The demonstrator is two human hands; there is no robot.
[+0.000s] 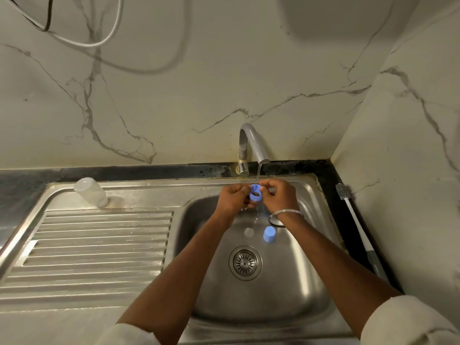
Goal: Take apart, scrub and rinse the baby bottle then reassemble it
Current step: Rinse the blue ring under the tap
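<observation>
Rinsing step: both hands, left hand (232,199) and right hand (280,195), pinch the blue plastic screw ring (255,192) under the curved steel tap (251,143) stream, over the steel sink (293,290). Rotating it, I judge, flushes the threads.

The small blue plastic ring (255,192) is up over the steel sink bowl (286,282). The left hand (234,199) and the right hand (280,196) pinch it from both sides. A thin stream of water (258,174) falls right onto it.

The clear plastic bottle (90,191) stands mouth down on the flat steel part (139,192) left of the bowl, well apart from the ring.

The round blue plastic cap (269,234) sits in the bowl, closed end up. Just beside it on the left lies a small clear round piece (249,232), too blurry to tell more.

The long white brush with grey bristles (358,227) lies on the dark ledge (329,185) on the right.
</observation>
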